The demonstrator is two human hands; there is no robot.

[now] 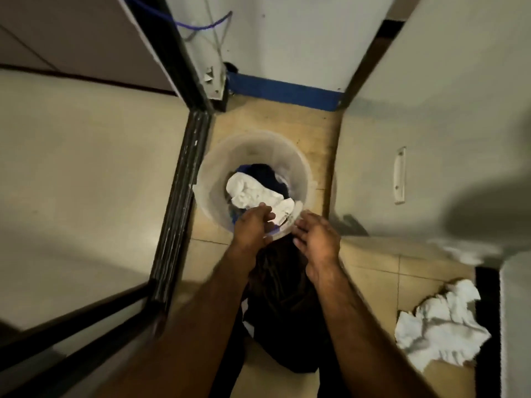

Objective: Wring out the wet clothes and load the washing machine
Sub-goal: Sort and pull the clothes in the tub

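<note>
A clear plastic bucket (pixel 298 170) stands on the tiled floor below me, holding a white cloth (pixel 250 193) on top of dark blue clothes (pixel 264 172). My left hand (pixel 251 225) reaches over the bucket's near rim, its fingertips at the white cloth's near edge; whether they pinch it is hidden. My right hand (pixel 317 238) hovers beside it over the rim, fingers relaxed, holding nothing. A dark garment (pixel 275 282) hangs under my forearms.
A crumpled white cloth (pixel 439 320) lies on the floor at the right beside a black mat (pixel 485 311). A white door with a handle (pixel 400 175) stands to the right. A dark metal frame (pixel 178 196) runs along the left. A white appliance with a blue base (pixel 284 93) stands behind the bucket.
</note>
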